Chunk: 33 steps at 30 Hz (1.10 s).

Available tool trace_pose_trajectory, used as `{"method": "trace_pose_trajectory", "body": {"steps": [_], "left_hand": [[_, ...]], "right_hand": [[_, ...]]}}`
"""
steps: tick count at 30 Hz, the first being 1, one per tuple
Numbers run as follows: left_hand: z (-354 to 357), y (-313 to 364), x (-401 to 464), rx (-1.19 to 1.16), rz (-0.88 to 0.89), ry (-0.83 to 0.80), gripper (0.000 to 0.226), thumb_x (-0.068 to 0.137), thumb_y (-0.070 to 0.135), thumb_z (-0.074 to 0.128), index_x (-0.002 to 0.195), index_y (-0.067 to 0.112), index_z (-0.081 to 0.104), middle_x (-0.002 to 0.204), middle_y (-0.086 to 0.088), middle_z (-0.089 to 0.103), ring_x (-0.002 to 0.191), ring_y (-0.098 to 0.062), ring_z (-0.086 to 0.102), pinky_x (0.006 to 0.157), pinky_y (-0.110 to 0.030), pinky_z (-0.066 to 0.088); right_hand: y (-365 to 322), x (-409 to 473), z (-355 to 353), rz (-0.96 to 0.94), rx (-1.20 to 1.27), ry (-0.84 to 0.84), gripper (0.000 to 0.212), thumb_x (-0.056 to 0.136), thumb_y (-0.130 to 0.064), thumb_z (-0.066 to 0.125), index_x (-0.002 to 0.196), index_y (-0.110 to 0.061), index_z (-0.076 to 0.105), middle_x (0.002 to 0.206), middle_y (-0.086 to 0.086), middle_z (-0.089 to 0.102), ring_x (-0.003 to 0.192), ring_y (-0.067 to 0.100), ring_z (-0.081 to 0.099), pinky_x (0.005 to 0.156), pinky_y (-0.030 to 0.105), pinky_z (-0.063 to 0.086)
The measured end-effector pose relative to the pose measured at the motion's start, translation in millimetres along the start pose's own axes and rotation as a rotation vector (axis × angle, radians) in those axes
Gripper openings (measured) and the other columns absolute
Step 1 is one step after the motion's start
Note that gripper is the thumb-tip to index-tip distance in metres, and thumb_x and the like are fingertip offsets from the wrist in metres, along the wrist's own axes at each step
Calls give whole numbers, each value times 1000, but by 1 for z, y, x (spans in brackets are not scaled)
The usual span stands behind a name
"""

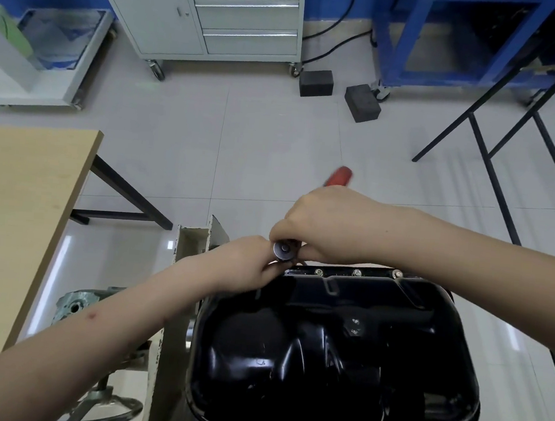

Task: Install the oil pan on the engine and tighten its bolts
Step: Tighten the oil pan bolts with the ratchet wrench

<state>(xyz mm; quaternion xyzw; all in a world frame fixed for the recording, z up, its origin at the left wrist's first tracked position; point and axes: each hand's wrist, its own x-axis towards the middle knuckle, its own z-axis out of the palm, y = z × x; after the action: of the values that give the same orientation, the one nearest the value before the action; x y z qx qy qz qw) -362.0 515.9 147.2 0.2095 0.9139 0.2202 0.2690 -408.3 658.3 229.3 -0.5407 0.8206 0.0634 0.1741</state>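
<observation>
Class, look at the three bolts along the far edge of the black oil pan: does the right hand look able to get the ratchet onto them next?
Probably yes. The right hand grips the ratchet at the oil pan's far left corner, and the bolts sit uncovered just beside it, with nothing standing over them.

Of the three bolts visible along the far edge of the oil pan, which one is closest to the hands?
The leftmost bolt on the oil pan flange; the middle bolt and right bolt lie farther from the ratchet head.
</observation>
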Motion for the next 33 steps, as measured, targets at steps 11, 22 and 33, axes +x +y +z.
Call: {"method": "trace_pose_trajectory", "body": {"steps": [11,22,33], "left_hand": [[2,6,-5,-73,-126,260,49,86,11,48,50,28,20,47,-8,37,61,-28,44,45,-23,23],[1,4,-4,54,61,224,27,95,22,41,90,0,55,80,-21,61,74,-37,52,61,-36,34],[2,6,0,-60,-72,252,42,87,10,47,53,22,25,61,-21,48,72,-44,48,52,-28,14]], "right_hand": [[-16,-4,15,358,270,92,42,91,-43,44,67,-16,23,63,-5,26,51,9,26,44,26,16],[2,1,-3,-9,35,-22,14,87,-12,48,99,-18,55,94,-1,58,96,23,54,75,38,46],[-13,-6,14,281,174,97,33,90,-44,48,85,-16,31,61,-6,27,50,13,26,44,26,17]]}}
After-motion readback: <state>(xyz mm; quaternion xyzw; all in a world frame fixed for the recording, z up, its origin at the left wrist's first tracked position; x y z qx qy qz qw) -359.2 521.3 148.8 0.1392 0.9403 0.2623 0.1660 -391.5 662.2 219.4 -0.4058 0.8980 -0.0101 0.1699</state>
